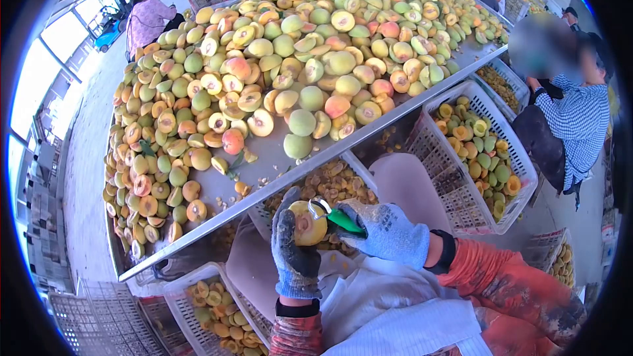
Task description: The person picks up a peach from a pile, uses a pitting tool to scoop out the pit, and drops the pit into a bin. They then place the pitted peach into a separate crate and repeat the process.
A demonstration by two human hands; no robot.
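Gloved in grey-blue with dark, stained palm and fingers, my left hand (294,260) is closed around a yellow peach half (305,225), its cut face turned toward my right hand. My right hand (393,235), in a similar glove, grips a pitting tool with a green handle (347,222) and a curved metal loop. The loop is right at the cut face of the peach half. Both hands are over my lap, just in front of the metal table's edge (264,196). Below them a crate of cut pieces and pits (338,183) is partly hidden by my hands.
Halved and whole peaches (283,46) are heaped across the table. A white crate of peach halves (484,151) stands on the right, another crate (175,300) at lower left. A person in a checked shirt (580,125) sits at right; other people sit around the table's far sides.
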